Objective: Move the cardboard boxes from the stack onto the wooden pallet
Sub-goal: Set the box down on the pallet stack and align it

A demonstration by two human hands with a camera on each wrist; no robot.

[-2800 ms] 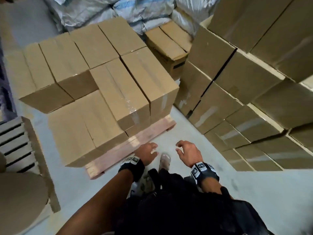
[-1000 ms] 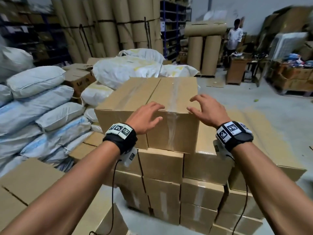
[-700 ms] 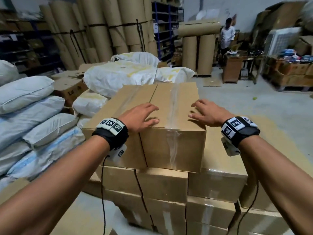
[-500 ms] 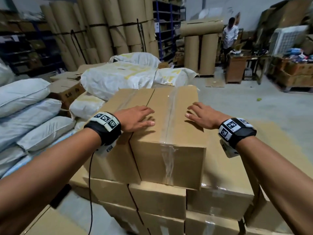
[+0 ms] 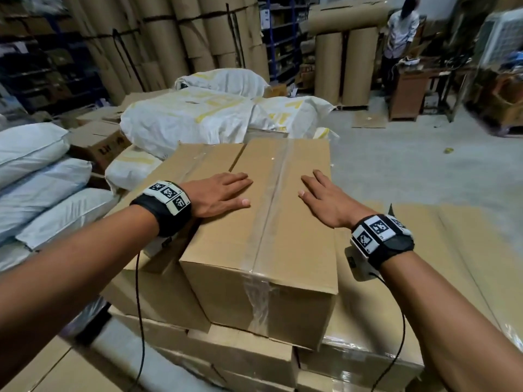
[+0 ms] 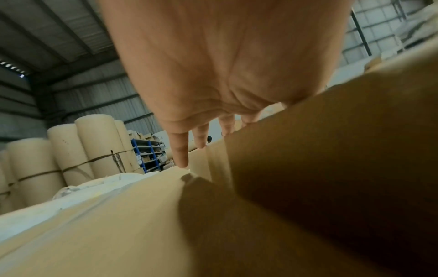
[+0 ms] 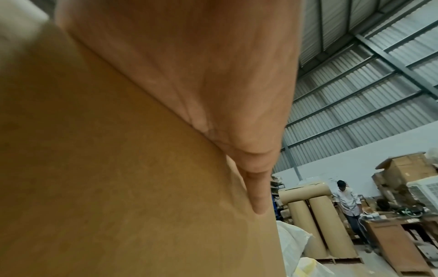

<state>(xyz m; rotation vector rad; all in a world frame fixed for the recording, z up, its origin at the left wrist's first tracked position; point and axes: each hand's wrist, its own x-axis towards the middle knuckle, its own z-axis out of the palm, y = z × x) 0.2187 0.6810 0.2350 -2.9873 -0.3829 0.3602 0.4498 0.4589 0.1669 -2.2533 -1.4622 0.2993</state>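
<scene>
A taped cardboard box lies on top of the stack of boxes, its near end overhanging the layer below. A second top box sits against its left side. My left hand lies flat on the box top near its left edge, fingers straight. My right hand lies flat on the right half of the same top. In the left wrist view the left hand has its fingers over the box. The right wrist view has the right hand pressed against the box. The wooden pallet is out of view.
White sacks are piled behind the stack, grey-blue sacks at the left. Tall brown paper rolls line the back. A person stands by a wooden desk at the far right. More boxes lie at the lower left.
The taped box has slid toward me, off the far part of the stack. Both hands went from curled over its far edge to lying flat on its top.
</scene>
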